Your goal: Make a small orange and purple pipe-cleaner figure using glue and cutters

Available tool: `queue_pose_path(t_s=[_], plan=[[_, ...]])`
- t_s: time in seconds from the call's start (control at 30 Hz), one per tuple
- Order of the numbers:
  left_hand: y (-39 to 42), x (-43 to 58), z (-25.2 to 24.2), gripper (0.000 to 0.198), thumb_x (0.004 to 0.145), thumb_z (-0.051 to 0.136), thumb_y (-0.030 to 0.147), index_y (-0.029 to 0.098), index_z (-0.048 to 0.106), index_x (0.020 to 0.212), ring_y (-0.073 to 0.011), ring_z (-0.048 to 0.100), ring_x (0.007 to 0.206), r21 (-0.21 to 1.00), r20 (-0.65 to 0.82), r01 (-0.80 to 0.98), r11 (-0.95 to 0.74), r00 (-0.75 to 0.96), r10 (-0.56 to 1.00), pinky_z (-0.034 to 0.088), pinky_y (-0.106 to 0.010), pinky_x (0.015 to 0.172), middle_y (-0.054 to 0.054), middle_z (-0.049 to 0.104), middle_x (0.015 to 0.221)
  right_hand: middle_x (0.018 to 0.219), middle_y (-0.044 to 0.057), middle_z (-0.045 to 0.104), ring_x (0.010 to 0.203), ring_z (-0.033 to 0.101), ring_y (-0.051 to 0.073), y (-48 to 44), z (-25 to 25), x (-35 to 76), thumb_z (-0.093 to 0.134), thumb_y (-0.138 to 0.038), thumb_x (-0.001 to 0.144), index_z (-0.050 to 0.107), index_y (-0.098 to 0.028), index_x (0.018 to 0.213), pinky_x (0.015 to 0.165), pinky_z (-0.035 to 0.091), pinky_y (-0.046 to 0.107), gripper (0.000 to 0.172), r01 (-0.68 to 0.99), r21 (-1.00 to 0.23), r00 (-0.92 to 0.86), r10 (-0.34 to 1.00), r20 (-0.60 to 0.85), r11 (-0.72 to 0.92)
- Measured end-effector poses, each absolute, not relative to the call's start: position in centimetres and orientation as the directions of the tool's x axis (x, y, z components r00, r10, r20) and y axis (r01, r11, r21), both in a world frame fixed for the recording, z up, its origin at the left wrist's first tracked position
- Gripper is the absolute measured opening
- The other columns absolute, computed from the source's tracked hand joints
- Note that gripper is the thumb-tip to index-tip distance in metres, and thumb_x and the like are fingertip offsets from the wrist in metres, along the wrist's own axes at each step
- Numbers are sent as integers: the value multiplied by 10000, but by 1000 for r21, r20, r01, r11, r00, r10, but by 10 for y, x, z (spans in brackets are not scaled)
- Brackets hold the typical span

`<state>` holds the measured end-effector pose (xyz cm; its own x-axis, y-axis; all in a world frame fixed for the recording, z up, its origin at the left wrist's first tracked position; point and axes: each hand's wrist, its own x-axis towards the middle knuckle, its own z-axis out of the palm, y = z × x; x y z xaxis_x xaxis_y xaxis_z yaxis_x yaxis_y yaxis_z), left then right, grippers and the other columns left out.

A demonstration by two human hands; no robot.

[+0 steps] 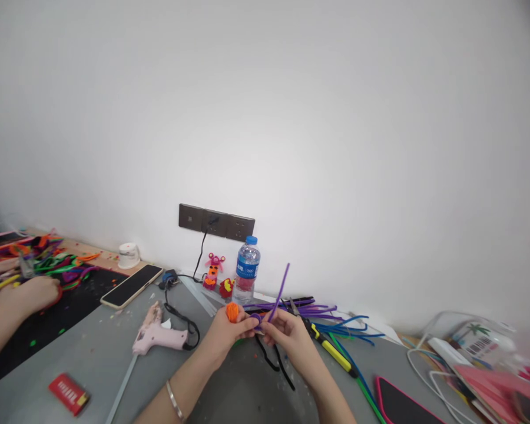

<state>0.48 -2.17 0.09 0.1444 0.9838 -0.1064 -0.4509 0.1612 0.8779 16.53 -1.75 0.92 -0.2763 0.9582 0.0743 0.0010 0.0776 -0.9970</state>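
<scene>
Both my hands meet over the grey table (92, 359), low in the middle of the head view. My left hand (225, 335) is closed in a pinch on an orange pipe-cleaner piece (232, 311) where a purple loop joins it. My right hand (287, 333) pinches a purple pipe cleaner (281, 290) whose free end sticks up and to the right. A black pipe cleaner (271, 359) lies on the table under my hands.
A pink glue gun (156, 335) with a black cord lies left of my hands. Behind them are a water bottle (246, 269), small pipe-cleaner figures (212, 272), loose purple and blue pipe cleaners (331, 318), yellow-handled pliers (329, 347) and phones (131, 285). Another person's hand (24, 294) works at far left.
</scene>
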Motion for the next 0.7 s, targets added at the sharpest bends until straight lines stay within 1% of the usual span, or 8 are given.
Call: queue_pose_path(t_s=[0.13,0.2,0.3,0.43,0.57,0.7], plan=[[-22,5,4,524,507,888,278,193,372,549,-87,557,542,813,-82,-565,144,134,988,506,-235,613,86,490,519,604,9,637,553,600,156,-20,8,164,754,-558,634,594,-167,736,550,461,261,435,40,-999,-307,952,0,13],[-22,5,6,514,504,890,251,192,381,555,-94,572,562,776,-78,-614,143,132,988,501,-223,591,81,508,527,602,7,632,559,596,152,-22,8,162,738,-523,675,590,-167,720,552,455,254,388,74,-996,-344,939,20,49],[-22,4,7,497,512,888,223,190,395,562,-100,598,608,728,-75,-672,138,122,990,503,-204,600,70,542,540,593,-11,604,564,578,139,-26,9,160,721,-434,727,589,-170,686,556,444,241,297,86,-987,-393,915,90,134],[-24,3,7,481,534,880,215,188,401,567,-89,596,597,708,-77,-693,135,114,991,505,-190,602,68,555,542,602,-16,591,585,576,140,-31,15,160,732,-366,730,594,-175,653,576,444,242,248,66,-985,-407,906,118,158],[-24,4,7,498,524,885,236,190,391,563,-90,589,583,710,-93,-688,148,117,989,506,-193,575,66,559,539,598,-8,594,581,576,152,-31,19,161,738,-427,717,601,-180,665,566,446,253,287,72,-985,-379,918,120,158],[-23,3,7,508,511,893,234,187,391,573,-67,558,547,741,-91,-656,144,115,989,509,-195,596,82,539,537,614,7,608,580,580,164,-24,19,162,716,-515,719,607,-181,744,563,459,269,353,-26,-979,-252,947,200,200]])
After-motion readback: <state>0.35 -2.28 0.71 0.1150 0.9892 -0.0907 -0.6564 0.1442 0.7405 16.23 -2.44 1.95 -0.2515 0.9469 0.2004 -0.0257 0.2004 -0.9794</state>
